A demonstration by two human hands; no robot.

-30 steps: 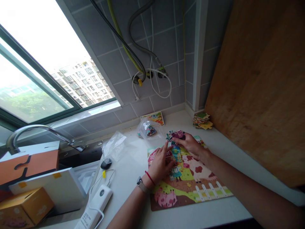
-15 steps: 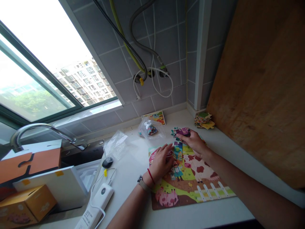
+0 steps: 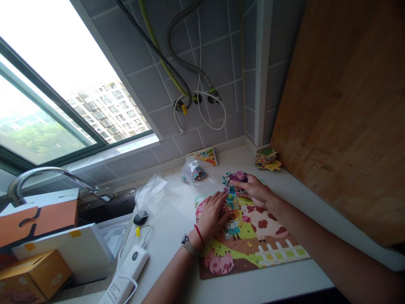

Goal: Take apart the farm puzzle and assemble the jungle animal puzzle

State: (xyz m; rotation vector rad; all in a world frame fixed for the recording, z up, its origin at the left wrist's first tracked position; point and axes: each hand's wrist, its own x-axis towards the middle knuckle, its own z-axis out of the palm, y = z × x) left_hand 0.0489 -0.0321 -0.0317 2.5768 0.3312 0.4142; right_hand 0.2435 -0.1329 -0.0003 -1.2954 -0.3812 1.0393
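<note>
A person's left hand (image 3: 213, 215), wearing a watch (image 3: 188, 245) and a red string (image 3: 199, 235), lies flat on a farm-scene jigsaw (image 3: 253, 261) near the bench's front edge. Its fingers sit slightly apart and together bear on the assembled pieces, seemingly to steady them. The right hand (image 3: 255, 191) reaches the jigsaw's far edge, its fingers close together over a purple and teal piece cluster (image 3: 234, 178). The cluster lies right at the fingertips, but whether they clamp it cannot be told. Toward the bench's back edge are a loose piece stack (image 3: 267, 159) in the corner, a picture card (image 3: 205, 157), and a plastic bag (image 3: 194, 173) holding more pieces. A second bag (image 3: 151, 194), a mouse (image 3: 141, 218), and a power bank (image 3: 134, 257) sit left of the jigsaw on the white bench (image 3: 171, 253).
</note>
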